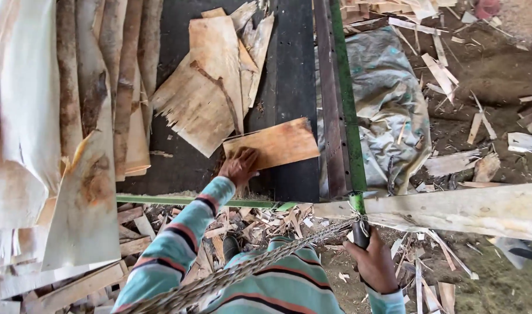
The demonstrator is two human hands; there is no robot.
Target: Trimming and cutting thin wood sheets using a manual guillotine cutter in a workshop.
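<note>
Closest to my view is the striped sleeve point(179, 244) of my own left arm, with a twisted rope point(248, 270) running across my chest toward the right. Beyond that, working down in size, I see the dark conveyor belt point(289, 70) stretching away from me, edged on its right by a green frame rail point(344, 87). To the left of the belt hangs a mass of pale veneer sheets point(39, 128), some with dark bark streaks. On the belt lies a ragged torn veneer piece point(211, 87), and just below it a small rectangular veneer sheet point(275, 144), tilted slightly and touching the torn one. A crumpled grey tarp point(388, 99) lies right of the rail, and a pale wooden plank point(463, 209) crosses below it over ground littered with wood scraps point(446, 75).

My left hand point(238, 166) rests on the near left corner of the small sheet, fingers spread flat and pressing on it. My right hand point(373, 261) is closed in a fist around the dark lower end of a green lever handle point(359, 224).
</note>
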